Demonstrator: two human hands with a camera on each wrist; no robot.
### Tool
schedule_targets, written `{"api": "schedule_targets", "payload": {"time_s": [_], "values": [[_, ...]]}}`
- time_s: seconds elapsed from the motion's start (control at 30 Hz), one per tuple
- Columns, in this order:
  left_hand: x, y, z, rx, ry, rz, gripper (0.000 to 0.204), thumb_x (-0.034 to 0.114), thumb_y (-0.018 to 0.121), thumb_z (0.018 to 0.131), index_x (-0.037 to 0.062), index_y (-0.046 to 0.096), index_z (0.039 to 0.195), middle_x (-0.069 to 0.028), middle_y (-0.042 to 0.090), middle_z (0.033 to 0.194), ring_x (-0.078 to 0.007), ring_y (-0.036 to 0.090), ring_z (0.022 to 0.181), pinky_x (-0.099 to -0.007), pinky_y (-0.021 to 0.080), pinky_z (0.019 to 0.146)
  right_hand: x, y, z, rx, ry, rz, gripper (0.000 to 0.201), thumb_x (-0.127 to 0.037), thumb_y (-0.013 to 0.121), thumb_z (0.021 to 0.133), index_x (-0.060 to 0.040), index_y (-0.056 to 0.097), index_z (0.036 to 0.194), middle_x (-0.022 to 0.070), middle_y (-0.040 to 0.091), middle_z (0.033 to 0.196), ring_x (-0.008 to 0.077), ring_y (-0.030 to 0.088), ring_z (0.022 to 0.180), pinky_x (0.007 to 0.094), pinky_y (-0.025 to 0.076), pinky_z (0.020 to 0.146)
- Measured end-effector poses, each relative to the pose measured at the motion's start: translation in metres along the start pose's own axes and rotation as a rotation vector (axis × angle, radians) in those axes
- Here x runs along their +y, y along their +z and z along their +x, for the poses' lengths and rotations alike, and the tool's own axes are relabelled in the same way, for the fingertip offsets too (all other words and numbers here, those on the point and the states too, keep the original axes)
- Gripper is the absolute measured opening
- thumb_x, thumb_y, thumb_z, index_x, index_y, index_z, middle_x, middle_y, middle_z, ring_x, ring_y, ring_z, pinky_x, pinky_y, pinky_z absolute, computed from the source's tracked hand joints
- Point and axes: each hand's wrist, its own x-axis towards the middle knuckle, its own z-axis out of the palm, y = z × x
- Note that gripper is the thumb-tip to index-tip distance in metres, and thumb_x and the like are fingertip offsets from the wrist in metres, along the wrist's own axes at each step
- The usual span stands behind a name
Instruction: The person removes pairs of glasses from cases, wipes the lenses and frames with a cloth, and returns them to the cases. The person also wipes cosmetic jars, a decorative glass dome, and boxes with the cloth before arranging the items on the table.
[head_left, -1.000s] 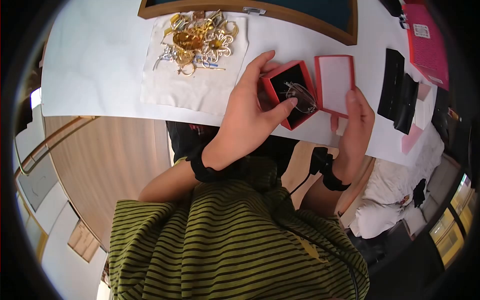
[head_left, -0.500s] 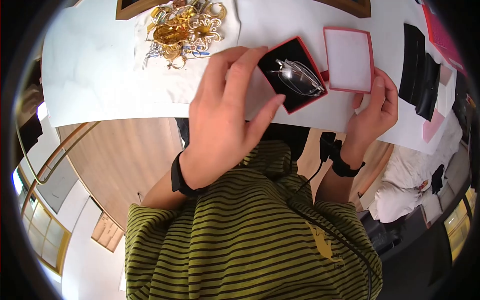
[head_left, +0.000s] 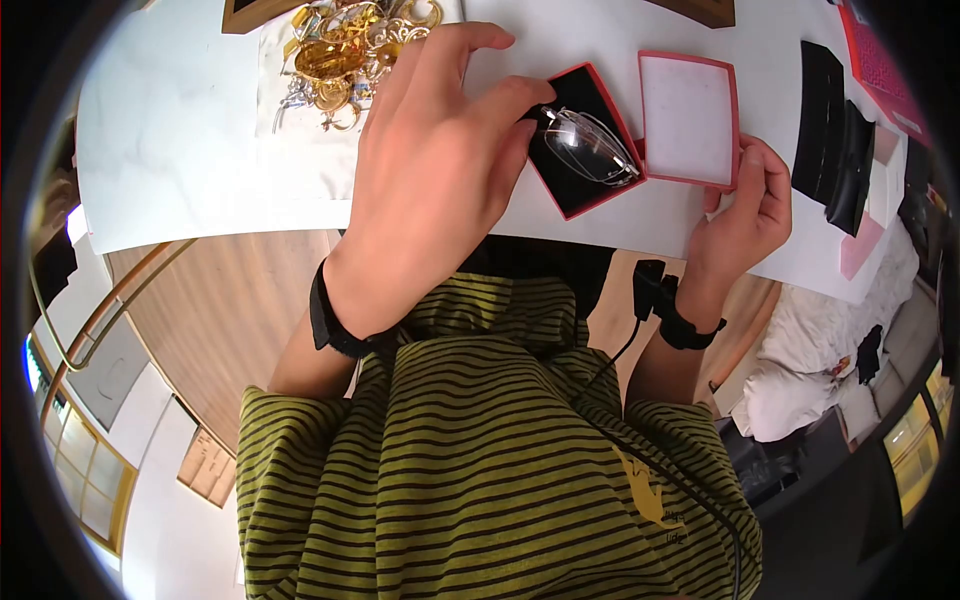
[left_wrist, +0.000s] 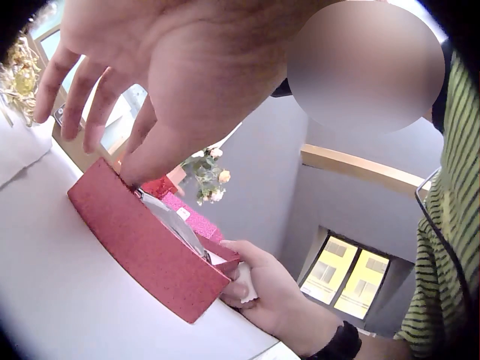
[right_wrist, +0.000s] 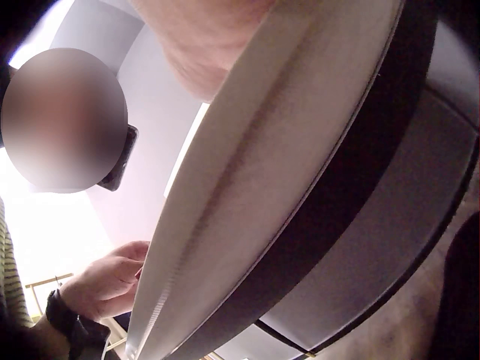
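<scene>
An open red box [head_left: 608,199] with a black lining lies near the table's front edge. Inside it are folded glasses [head_left: 588,135] with a thin metal frame. My left hand [head_left: 425,170] is over the box's left corner, thumb and index finger pinching the dark end of the glasses; its other fingers are spread out. The hinged lid [head_left: 688,115], white inside, is folded back to the right. My right hand [head_left: 745,215] grips its lower right corner between thumb and curled fingers. The left wrist view shows the box's red side wall [left_wrist: 146,247] below the left hand.
Left of the box, gold jewellery [head_left: 335,60] is heaped on a pale cloth [head_left: 300,160]. A wooden-framed tray [head_left: 690,8] lies at the back. Black elongated cases [head_left: 820,120] and a pink package [head_left: 890,70] are on the right.
My left hand first leaves the glasses and draws back left, then comes to their left end with thumb and index finger. My right hand stays at the lid. The head view shifts slightly.
</scene>
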Motion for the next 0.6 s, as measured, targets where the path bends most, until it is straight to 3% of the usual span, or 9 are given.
{"api": "schedule_targets", "payload": {"time_s": [0.43,0.6], "values": [[0.015,0.006,0.008,0.039,0.029,-0.069,0.026,0.0,0.076,0.061,0.0111,0.07,0.083,-0.0036,0.059,0.109,-0.025,0.054,0.098,-0.0349,0.046,0.082,0.007,-0.006,0.002,0.005,0.01,0.036,0.012,-0.007,0.056,0.091,0.0038,0.061,0.092,0.0082,0.065,0.083,0.0034,0.042,0.051,0.0182,0.031,0.041],[0.012,0.014,-0.006,0.068,-0.047,-0.322,0.022,0.0,0.076,0.063,0.0093,0.073,0.083,-0.0012,0.064,0.092,-0.0183,0.055,0.085,-0.0293,0.045,0.072,0.009,-0.01,0.003,0.004,0.005,0.083,0.013,-0.005,0.054,0.091,0.0063,0.06,0.091,0.0026,0.052,0.061,0.0032,0.036,0.047,0.018,0.027,0.041]]}}
